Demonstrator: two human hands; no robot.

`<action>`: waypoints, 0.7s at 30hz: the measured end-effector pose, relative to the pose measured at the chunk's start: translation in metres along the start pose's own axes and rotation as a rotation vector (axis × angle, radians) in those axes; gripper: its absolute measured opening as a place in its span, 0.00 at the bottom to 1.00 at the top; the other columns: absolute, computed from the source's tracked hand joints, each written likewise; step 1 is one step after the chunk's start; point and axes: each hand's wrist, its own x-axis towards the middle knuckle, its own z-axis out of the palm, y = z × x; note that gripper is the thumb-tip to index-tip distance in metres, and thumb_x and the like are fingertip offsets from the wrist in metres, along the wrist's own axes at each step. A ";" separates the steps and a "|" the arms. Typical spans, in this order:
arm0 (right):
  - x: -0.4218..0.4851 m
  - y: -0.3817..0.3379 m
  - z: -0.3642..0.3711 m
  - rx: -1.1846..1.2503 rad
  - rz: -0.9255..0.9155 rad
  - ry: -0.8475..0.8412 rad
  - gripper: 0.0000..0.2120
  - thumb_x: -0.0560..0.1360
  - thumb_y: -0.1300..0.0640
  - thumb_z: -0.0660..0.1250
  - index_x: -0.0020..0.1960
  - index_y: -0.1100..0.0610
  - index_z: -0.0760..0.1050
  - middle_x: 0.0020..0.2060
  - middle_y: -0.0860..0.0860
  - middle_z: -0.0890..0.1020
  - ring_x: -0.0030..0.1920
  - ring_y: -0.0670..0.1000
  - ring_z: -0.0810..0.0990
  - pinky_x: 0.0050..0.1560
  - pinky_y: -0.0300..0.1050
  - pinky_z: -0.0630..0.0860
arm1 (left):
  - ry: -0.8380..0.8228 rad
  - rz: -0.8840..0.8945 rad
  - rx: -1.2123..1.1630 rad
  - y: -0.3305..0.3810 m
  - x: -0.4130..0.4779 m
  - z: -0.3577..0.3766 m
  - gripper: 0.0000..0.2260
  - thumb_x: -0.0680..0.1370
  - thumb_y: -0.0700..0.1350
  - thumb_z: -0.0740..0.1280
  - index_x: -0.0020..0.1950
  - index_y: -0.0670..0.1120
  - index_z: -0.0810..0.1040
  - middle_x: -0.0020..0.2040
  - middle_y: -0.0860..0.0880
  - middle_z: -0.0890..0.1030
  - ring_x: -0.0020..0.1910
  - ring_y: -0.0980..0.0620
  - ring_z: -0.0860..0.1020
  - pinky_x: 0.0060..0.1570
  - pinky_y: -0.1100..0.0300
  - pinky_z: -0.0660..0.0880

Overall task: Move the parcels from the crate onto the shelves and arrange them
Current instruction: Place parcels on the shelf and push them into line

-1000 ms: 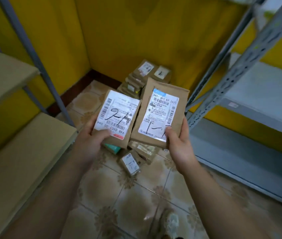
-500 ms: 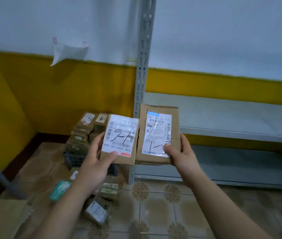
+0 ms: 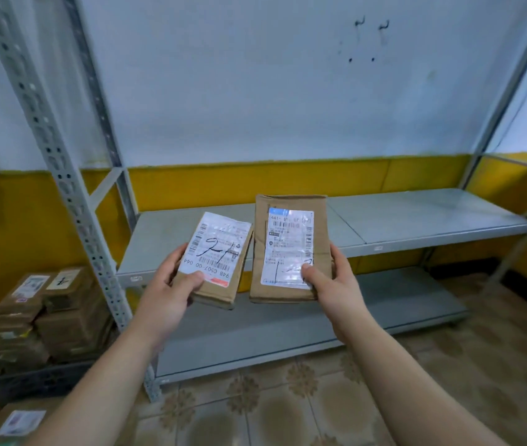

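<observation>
My left hand (image 3: 167,284) grips a small brown parcel (image 3: 220,284) whose white label bears a handwritten "21". My right hand (image 3: 336,284) holds a taller brown parcel (image 3: 288,249) with a glossy white label, thumb pressed on its lower corner. Both parcels hang side by side in front of the grey metal shelves. The middle shelf (image 3: 416,220) lies just behind them and the bottom shelf (image 3: 272,329) below. A dark crate (image 3: 30,381) at the lower left carries stacked brown parcels (image 3: 53,317).
A perforated grey upright (image 3: 72,201) stands between the crate and the shelves, and another upright (image 3: 507,91) rises at the right. One labelled parcel (image 3: 20,421) lies on the floor at the bottom left. The wall is white above, yellow below, over a patterned tile floor (image 3: 288,407).
The view has swung right from the corner and crate to face the grey shelves. Both hands still carry the same two parcels, now in front of the middle shelf.
</observation>
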 end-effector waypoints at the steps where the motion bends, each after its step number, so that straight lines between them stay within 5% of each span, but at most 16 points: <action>1: 0.005 -0.001 -0.013 0.003 0.004 0.011 0.28 0.77 0.59 0.69 0.72 0.43 0.65 0.55 0.41 0.80 0.53 0.45 0.81 0.55 0.46 0.78 | -0.003 -0.004 -0.013 0.002 0.002 0.014 0.20 0.80 0.39 0.63 0.65 0.61 0.70 0.53 0.59 0.82 0.54 0.52 0.80 0.57 0.49 0.76; 8: 0.045 0.007 -0.058 0.011 0.036 0.035 0.30 0.77 0.58 0.70 0.74 0.44 0.63 0.57 0.44 0.81 0.55 0.47 0.81 0.60 0.50 0.77 | -0.011 -0.011 -0.014 0.003 0.027 0.070 0.19 0.80 0.38 0.62 0.64 0.60 0.71 0.49 0.62 0.82 0.46 0.60 0.80 0.46 0.58 0.75; 13: 0.081 0.016 -0.061 -0.022 0.063 0.052 0.29 0.77 0.57 0.70 0.73 0.43 0.64 0.56 0.44 0.81 0.55 0.48 0.82 0.63 0.54 0.77 | -0.047 -0.027 0.027 -0.008 0.069 0.088 0.18 0.80 0.38 0.63 0.59 0.62 0.72 0.54 0.58 0.80 0.52 0.54 0.79 0.47 0.57 0.74; 21: 0.185 0.008 -0.052 -0.071 0.036 0.085 0.31 0.76 0.57 0.71 0.75 0.44 0.64 0.59 0.45 0.80 0.53 0.46 0.83 0.58 0.49 0.79 | -0.029 -0.093 -0.067 -0.020 0.189 0.117 0.12 0.79 0.39 0.63 0.62 0.49 0.72 0.52 0.51 0.80 0.41 0.57 0.78 0.38 0.60 0.74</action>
